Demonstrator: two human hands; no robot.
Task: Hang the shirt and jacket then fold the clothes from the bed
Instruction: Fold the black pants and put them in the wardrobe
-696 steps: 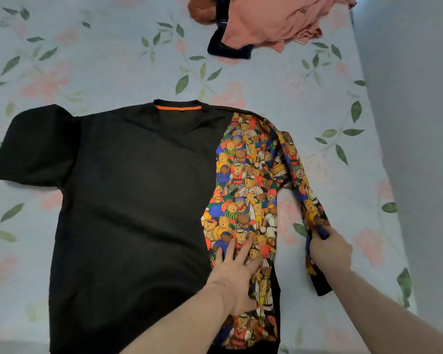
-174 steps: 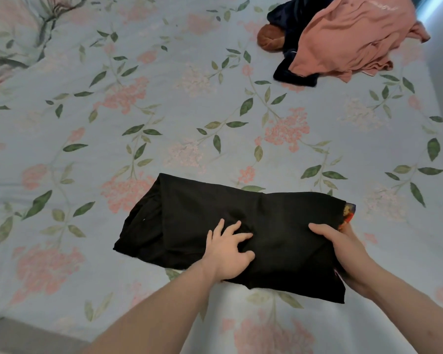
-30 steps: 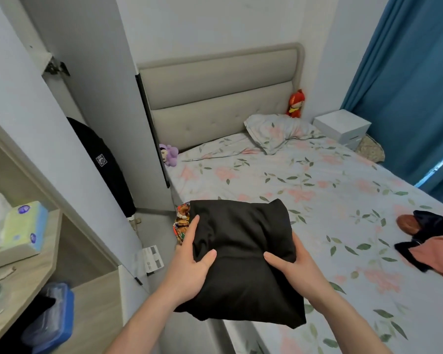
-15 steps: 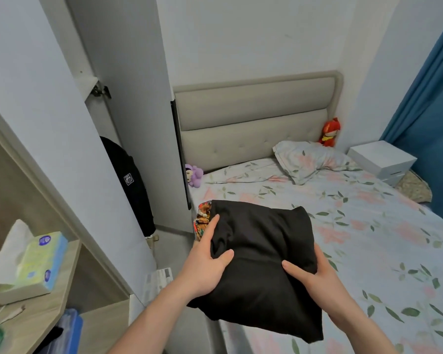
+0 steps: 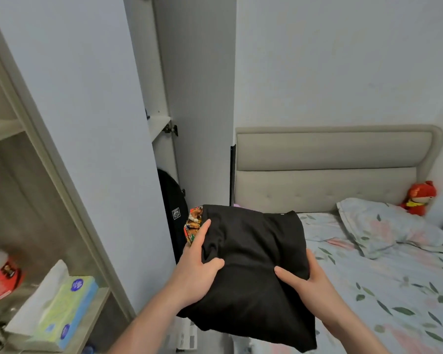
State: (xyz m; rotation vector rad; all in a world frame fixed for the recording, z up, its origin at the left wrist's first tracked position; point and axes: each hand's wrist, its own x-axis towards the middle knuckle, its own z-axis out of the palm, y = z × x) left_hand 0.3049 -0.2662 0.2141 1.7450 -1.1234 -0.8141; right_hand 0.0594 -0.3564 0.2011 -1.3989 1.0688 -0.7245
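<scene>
A folded black shirt (image 5: 253, 256) with a colourful bear-print edge showing at its left is lifted in the air beside the bed (image 5: 394, 290). My left hand (image 5: 197, 267) grips its left side, thumb on top and fingers along the edge. My right hand (image 5: 304, 279) grips its right side, thumb on top, fingers underneath and hidden. A black jacket (image 5: 174, 213) hangs behind the open wardrobe door (image 5: 87, 123), only partly visible.
A shelf unit (image 5: 16, 162) stands at the left with a tissue box (image 5: 59, 302) and a red container (image 5: 3, 279). The padded headboard (image 5: 330, 169), a floral pillow (image 5: 384, 226) and a red plush toy (image 5: 420, 198) are at the right.
Both hands keep their grip on the folded shirt while my view has swung left and upward, toward the wardrobe door and away from the bed.
</scene>
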